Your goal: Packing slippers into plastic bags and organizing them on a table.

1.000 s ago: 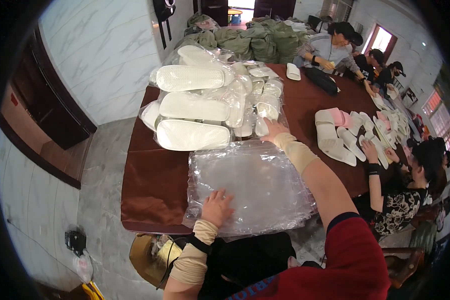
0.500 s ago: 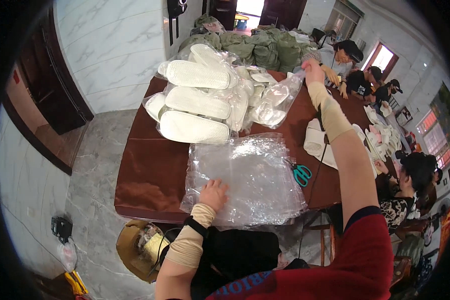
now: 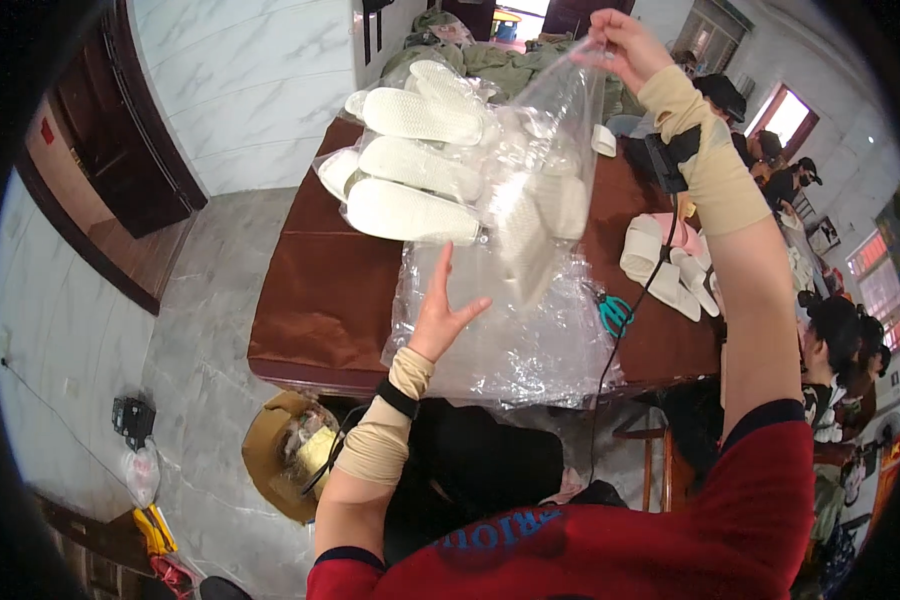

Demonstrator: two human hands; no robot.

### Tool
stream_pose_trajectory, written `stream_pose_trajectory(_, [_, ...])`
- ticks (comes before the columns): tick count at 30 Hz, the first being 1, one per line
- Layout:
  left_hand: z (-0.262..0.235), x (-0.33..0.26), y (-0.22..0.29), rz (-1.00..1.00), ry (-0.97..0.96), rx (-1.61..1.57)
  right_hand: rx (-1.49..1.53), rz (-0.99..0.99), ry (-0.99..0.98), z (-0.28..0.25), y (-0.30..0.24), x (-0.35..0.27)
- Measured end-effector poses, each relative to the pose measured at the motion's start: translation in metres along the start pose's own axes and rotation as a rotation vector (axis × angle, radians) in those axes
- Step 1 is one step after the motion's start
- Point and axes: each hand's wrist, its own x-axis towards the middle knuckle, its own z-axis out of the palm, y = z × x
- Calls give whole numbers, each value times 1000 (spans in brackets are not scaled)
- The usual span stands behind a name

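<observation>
My right hand is raised at the upper right, its fingers closed on the top edge of a clear plastic bag. White slippers hang inside that bag, somewhat blurred, above the table. Below and left of them my left hand is lifted with thumb and fingers spread, holding nothing. Under it lies a flat stack of clear plastic bags at the table's near edge. Behind my left hand, a pile of bagged white slippers covers the far left of the table.
Teal-handled scissors lie right of the stack on the brown-covered table. Loose white slippers sit farther right, near a dark cable. A cardboard box stands on the floor. Green sacks are heaped behind; several people sit along the right.
My right hand has raised the bag of slippers and drawn it nearer, over the stack. My left hand has come up off the stack and spread its fingers. The view has shifted slightly.
</observation>
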Motion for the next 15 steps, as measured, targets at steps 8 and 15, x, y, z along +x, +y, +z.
stream_pose_trajectory(8, [-30, -8, 67, 368, -114, 444, 115, 118, -3, -18, 67, -92])
stream_pose_trajectory(15, [-13, -43, -2, 21, -530, 421, -469, 640, -40, -42, 218, -249])
